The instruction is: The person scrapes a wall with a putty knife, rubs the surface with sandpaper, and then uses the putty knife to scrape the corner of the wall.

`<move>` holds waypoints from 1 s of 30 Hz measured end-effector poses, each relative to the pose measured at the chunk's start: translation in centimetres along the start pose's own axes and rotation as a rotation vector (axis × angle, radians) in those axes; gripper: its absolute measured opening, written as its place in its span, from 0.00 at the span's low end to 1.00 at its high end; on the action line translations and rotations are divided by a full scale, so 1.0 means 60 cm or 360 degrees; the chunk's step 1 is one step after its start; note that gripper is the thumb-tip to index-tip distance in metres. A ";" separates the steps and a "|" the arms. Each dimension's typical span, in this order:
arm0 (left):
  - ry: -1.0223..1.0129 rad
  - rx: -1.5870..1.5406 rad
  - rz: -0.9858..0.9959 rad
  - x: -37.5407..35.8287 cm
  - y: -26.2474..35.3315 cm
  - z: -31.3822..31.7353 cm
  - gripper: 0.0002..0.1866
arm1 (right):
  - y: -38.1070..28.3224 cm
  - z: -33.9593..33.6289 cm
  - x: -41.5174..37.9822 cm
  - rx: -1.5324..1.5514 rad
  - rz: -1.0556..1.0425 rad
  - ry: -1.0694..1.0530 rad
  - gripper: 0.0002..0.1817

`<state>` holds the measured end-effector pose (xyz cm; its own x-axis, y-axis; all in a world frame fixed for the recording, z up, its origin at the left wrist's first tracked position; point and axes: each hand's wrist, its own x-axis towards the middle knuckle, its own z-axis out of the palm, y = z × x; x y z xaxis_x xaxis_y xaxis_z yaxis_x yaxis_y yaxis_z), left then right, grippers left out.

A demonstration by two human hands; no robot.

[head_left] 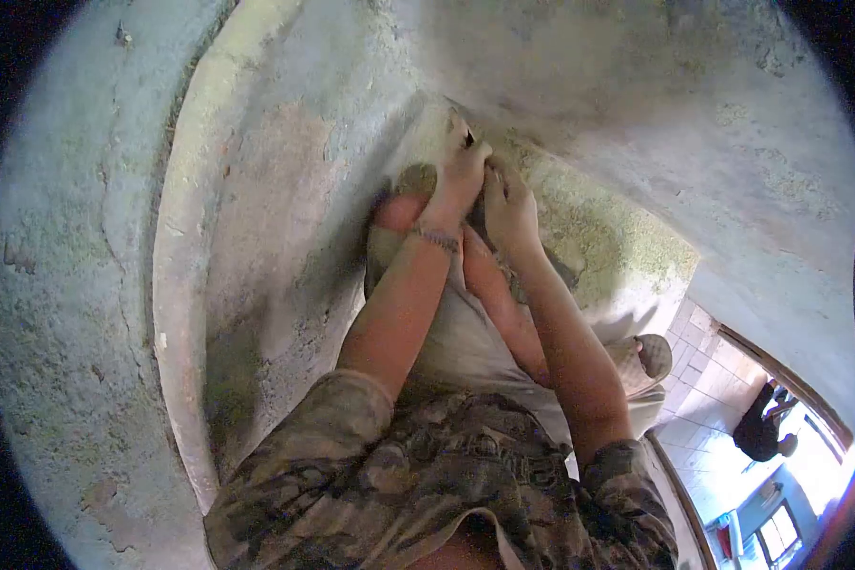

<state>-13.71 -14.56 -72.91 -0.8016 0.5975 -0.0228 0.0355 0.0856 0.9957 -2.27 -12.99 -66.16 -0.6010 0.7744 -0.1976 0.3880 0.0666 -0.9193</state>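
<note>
My left hand [460,182], with a beaded bracelet [437,237] at its wrist, reaches into the corner between the worn walls. Its fingers are bent together, and a small dark spot shows at the fingertips. Close beside it on the right is my right hand [511,209], fingers curled and pressed together near the left hand. Whatever lies between the fingers is too small and hidden to name. Below the hands, pale trousers [456,332] and a bare lower leg [508,318] show between my forearms.
A raised, rounded plaster ledge [182,237] runs down the left side. Stained wall [636,123] closes in at the upper right. A patterned sole [654,356] shows at right. Farther off, a person in dark clothes [762,427] is on a tiled floor [698,404] near a bright opening.
</note>
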 end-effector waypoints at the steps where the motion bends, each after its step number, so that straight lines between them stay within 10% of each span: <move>1: 0.0023 0.0165 -0.0078 -0.002 -0.026 0.000 0.09 | -0.003 0.002 -0.006 -0.0030 0.0044 0.0027 0.19; 13: -0.0075 -0.0775 -0.0652 -0.016 0.080 -0.033 0.03 | -0.061 0.016 -0.006 -0.0135 0.0158 -0.0062 0.20; 30: -0.0024 -0.0795 -0.0411 -0.021 0.050 -0.038 0.07 | -0.151 0.044 0.017 -0.0746 -0.0071 -0.0265 0.23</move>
<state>-13.95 -16.92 -69.71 -0.7379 0.6191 -0.2689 -0.4507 -0.1554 0.8791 -8.23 -14.45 -58.94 -0.7128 0.6560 -0.2483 0.6087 0.4026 -0.6837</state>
